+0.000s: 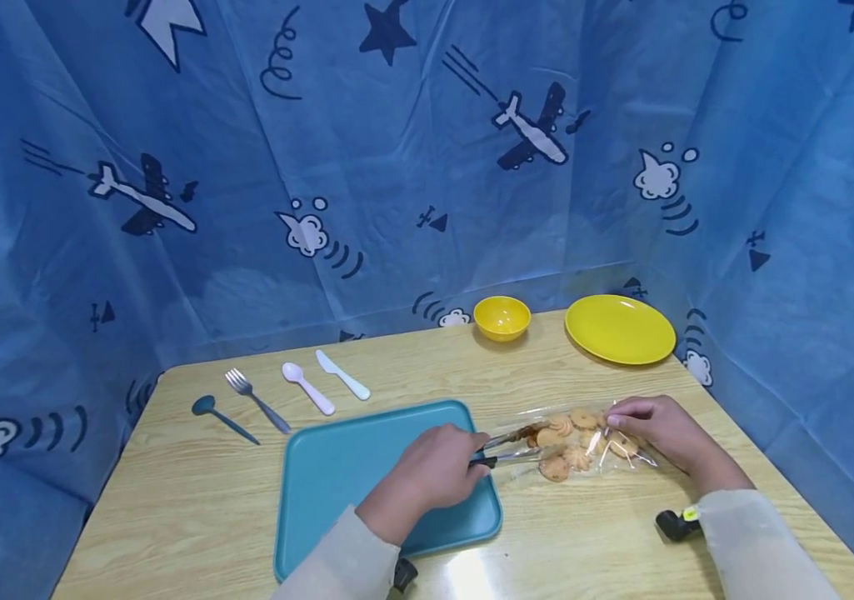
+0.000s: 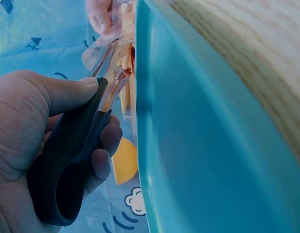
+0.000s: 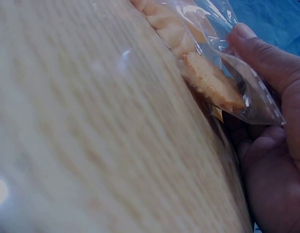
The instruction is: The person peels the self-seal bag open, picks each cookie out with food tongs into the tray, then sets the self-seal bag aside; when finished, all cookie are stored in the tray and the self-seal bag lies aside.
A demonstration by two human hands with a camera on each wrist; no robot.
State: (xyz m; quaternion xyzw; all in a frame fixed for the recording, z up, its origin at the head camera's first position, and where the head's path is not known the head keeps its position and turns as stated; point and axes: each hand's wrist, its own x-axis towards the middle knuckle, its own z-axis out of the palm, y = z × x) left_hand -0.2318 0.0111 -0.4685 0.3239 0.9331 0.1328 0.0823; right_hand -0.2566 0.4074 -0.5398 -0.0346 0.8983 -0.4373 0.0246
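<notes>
Blue curtain [image 1: 427,175] printed with planes and stars hangs behind a wood-grain surface [image 1: 561,533]. Just right of the tray [image 1: 367,454], a clear bag [image 1: 590,433] of cookies [image 1: 575,455] lies flat, its long axis running away from the tray's right edge. Left grip [image 1: 434,467], above the tray's right side, is closed round the tongs [image 1: 485,461]; their spread arms point right, nearly in line with the bag, tips at its tray-side end, though whether inside the film is hard to tell. Right grip [image 1: 659,429] pinches the bag's end farther from the tray and is nearer most of the cookies.

Beyond the tray's far right corner stands a yellow bowl [image 1: 501,319], with a yellow plate [image 1: 621,330] farther right. Knife [image 1: 342,375], fork [image 1: 257,400] and two spoons [image 1: 308,389] lie past its far left side.

Lettering: none legible; the yellow label [image 1: 691,514] by the right sleeve is too small.
</notes>
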